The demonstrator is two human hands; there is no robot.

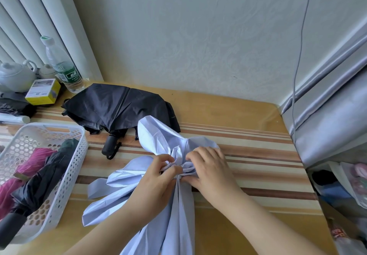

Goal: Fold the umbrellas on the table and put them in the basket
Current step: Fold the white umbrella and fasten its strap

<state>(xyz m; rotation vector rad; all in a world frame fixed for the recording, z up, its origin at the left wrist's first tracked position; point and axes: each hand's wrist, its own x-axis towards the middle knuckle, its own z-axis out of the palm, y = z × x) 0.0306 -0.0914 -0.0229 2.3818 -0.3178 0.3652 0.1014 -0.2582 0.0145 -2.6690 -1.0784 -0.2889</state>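
Two folded umbrellas (37,177) in basket (65,179); lilac umbrella (158,191) mid-gather — pinched by left hand (156,179) and right hand (208,167); black umbrella (119,106) unfolded on worktop (248,149).

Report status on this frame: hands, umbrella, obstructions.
Left hand and right hand both pinching the light blue umbrella fabric, mid-fold. Black umbrella unfolded behind. White basket holds two already. Nothing blocking.
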